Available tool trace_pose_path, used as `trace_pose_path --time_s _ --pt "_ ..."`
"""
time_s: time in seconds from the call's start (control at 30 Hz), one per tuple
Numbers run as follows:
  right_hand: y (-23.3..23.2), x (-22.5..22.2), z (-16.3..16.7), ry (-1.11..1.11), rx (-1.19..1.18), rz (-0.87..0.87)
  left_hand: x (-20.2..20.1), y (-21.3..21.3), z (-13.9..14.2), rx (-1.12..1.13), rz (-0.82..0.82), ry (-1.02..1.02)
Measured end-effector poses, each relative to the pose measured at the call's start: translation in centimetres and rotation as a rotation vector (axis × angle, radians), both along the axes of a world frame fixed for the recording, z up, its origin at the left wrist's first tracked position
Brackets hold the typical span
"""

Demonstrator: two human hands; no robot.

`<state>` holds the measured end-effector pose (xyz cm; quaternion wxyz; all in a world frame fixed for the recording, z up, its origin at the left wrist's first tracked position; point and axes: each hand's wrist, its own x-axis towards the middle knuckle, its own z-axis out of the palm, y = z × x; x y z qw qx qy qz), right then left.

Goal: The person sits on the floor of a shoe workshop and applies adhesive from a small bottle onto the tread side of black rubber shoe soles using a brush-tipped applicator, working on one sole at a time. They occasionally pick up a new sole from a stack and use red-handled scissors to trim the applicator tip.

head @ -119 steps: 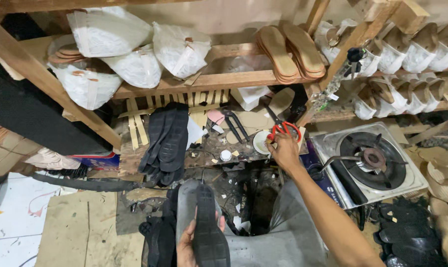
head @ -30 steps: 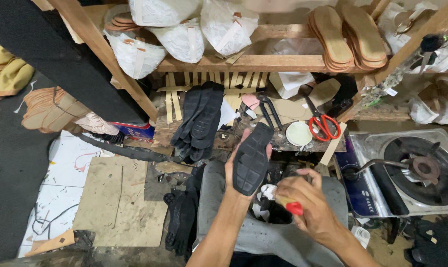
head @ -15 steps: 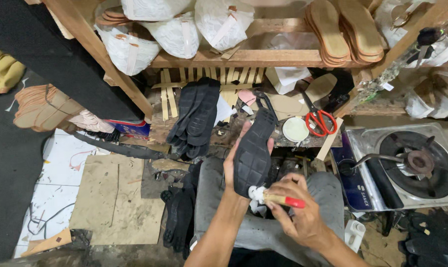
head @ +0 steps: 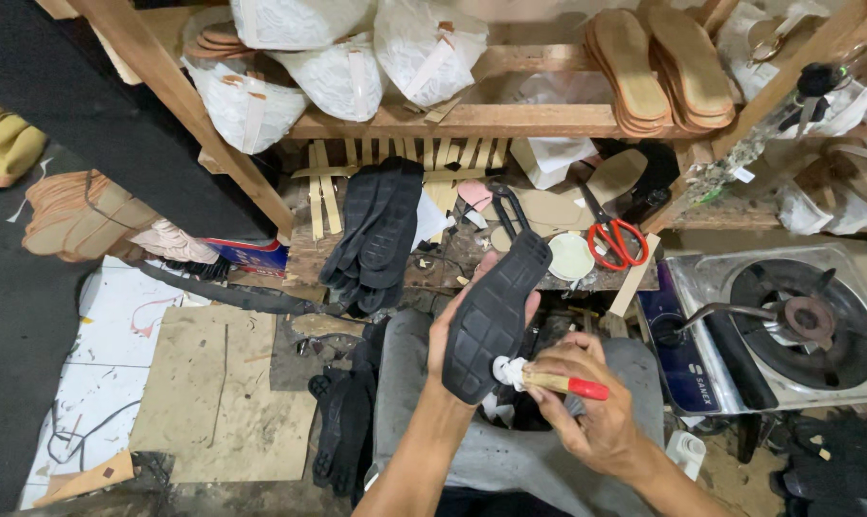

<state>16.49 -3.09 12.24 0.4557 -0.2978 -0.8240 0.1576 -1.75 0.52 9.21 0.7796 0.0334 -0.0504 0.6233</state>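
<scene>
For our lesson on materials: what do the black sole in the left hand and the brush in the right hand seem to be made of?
Black sole: probably moulded rubber, matte, with a ridged tread pattern.
Brush: pale handle, seemingly wood, with a glossy red end, perhaps plastic or paint; its whitish tip looks like bristles or cloth, too small to tell.

A cluttered workshop: a wooden shelf (head: 472, 120) crosses the top of the frame, carrying white bags (head: 337, 57) and stacked tan insoles (head: 658, 62). At right sits a single-burner gas stove (head: 788, 325). Lower left, cardboard sheets (head: 223, 393) and white paper (head: 108, 364) cover the floor, beside a dark slanted board (head: 89, 105)
</scene>
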Motion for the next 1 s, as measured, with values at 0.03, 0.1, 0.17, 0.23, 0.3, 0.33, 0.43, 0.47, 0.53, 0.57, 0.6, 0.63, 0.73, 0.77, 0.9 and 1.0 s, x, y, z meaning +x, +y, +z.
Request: trace_pose_path --time_s 0.03,0.1,0.17,0.23,0.3,0.33,0.43,0.47,0.53,0.57,0.6,0.63,0.73,0.77,0.9,1.0 --pt "-0.2 0.2 -0.4 -0.006 -0.003 0.03 -0.1 -0.1 0.1 0.002 0.008 0.02" --pt "1.3 1.0 -1.3 -0.021 -0.053 -0.192 -0.3 -0.5 0.5 0.013 0.005 0.075" --pt "3.3 1.9 -2.4 0.275 -0.279 -0.28 -0.8 -0.9 0.8 0.044 -0.021 0.15" --pt "5.9 2.7 -3.7 0.878 -0.676 -0.213 -1.3 -1.3 0.8 -0.092 -0.108 0.023" --pt "7.8 3.8 -4.7 1.008 -0.853 -0.013 -1.7 -1.6 0.5 0.004 -0.201 -0.037" --pt "8.4 4.1 -5.0 1.072 -0.933 0.096 -1.9 -1.5 0.1 0.183 -0.245 -0.027" --pt "8.5 4.0 -5.5 1.19 -1.311 0.191 -1.5 -0.2 -1.5 0.234 -0.208 -0.073" --pt "8.0 3.6 -5.5 1.237 -1.36 0.173 -1.2 0.4 -2.1 0.168 -0.164 -0.101" --pt "6.8 2.4 -5.6 1.325 -1.459 0.13 0.0 1.8 -3.3 -0.026 0.131 0.125" --pt "6.0 1.8 -5.8 1.334 -1.493 0.15 0.6 2.3 -3.8 -0.126 0.28 0.236" --pt "5.2 1.2 -6.0 1.345 -1.522 0.174 1.0 2.7 -4.2 -0.121 0.349 0.235" --pt "4.9 0.7 -6.3 1.357 -1.547 0.199 1.3 2.9 -4.5 -0.112 0.416 0.234" --pt "5.5 1.1 -7.6 1.256 -1.514 0.267 0.3 2.3 -4.3 -0.027 0.325 0.02" --pt "6.9 1.7 -8.1 1.11 -1.26 0.062 -0.5 1.8 -4.0 0.006 0.245 -0.087" --pt "13.9 4.9 -9.6 0.473 -0.58 -0.486 -3.3 -1.8 -2.4 0.197 -0.09 -0.417" --pt "15.8 5.7 -10.2 0.092 -0.463 -0.551 -4.2 -4.3 -1.6 0.023 -0.069 -0.357"
